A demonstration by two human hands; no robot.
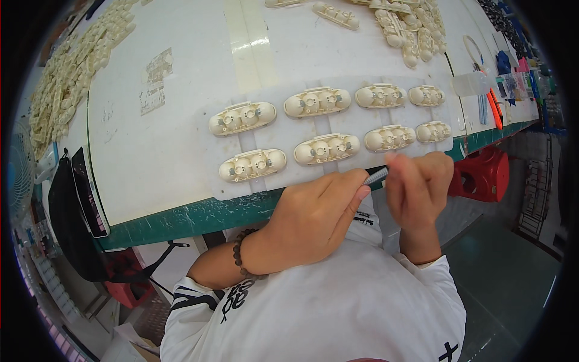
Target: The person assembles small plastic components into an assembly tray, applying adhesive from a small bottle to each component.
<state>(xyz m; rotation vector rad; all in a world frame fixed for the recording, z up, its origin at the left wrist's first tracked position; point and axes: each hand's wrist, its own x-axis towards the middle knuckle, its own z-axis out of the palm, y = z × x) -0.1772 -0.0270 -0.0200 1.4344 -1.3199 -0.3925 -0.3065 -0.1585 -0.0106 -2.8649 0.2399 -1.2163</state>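
Note:
My left hand [313,214] is closed, with a short grey ribbed metal-looking piece [376,176] sticking out between thumb and fingers. Its exact kind cannot be made out. Close beside the piece's other end, my right hand [419,187] has its fingers curled and pinched together. Whatever its fingertips hold is hidden. Both hands are over the table's near edge. Just beyond them lies a pale flat board [208,145] carrying two rows of cream oval plastic housings [327,149]. Each housing has rounded domes, and small grey metal pieces show on several of them.
Heaps of similar cream parts lie at the far left [72,78] and far right [413,27] of the white table [175,181]. A dark bag [69,211] hangs by the left edge. An orange-handled tool [495,110] lies right; red stools [482,175] stand below.

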